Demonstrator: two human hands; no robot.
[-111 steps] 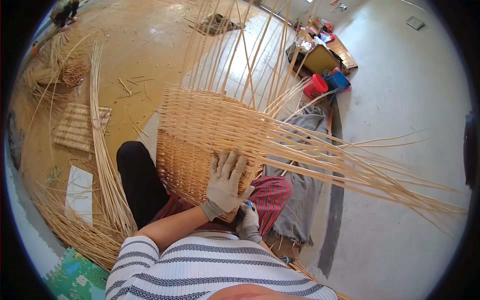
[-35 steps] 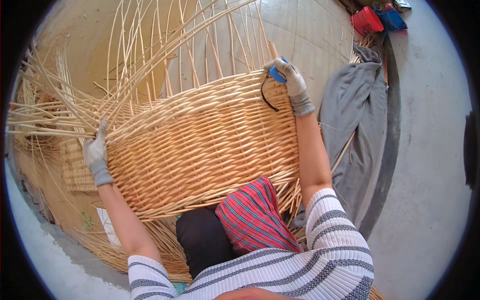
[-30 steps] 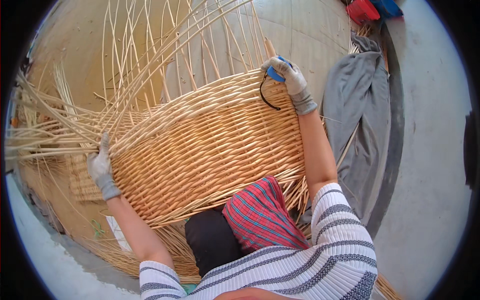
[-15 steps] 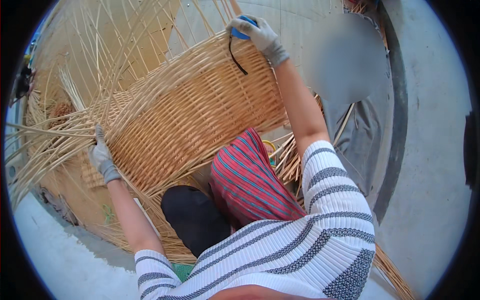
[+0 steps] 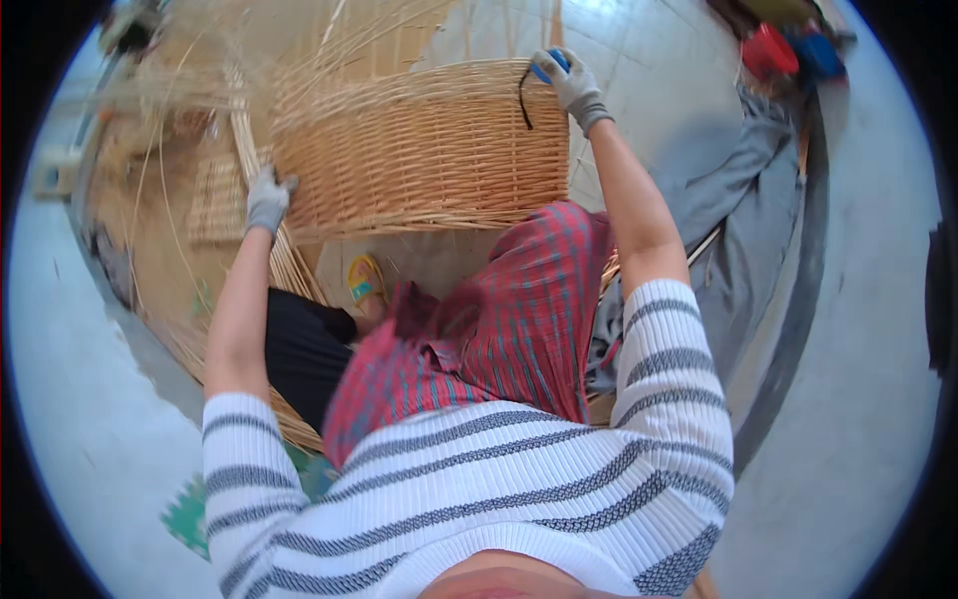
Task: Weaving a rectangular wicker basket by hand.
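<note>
In gloves, my two hands grip a large woven willow basket piece (image 5: 419,160) held out above my knees, with long loose rods rising from its upper edge, blurred at the left. My left hand (image 5: 270,200) is closed on its left end. My right hand (image 5: 574,84) is closed at the top right corner, also holding a blue tool (image 5: 549,68) with a black strap dangling over the weave. A red plaid cloth (image 5: 499,329) covers my lap beneath the basket.
Willow bundles (image 5: 289,270) and another woven piece (image 5: 210,200) lie at the left. Below the basket is a foot in a yellow sandal (image 5: 365,280). Grey cloth (image 5: 738,270) lies right, with red (image 5: 766,52) and blue (image 5: 816,55) buckets beyond. A green mat (image 5: 188,514) is lower left.
Both hands have moved the basket up and away from my body, and it now sits more level. More of the plaid cloth and a sandalled foot have come into view.
</note>
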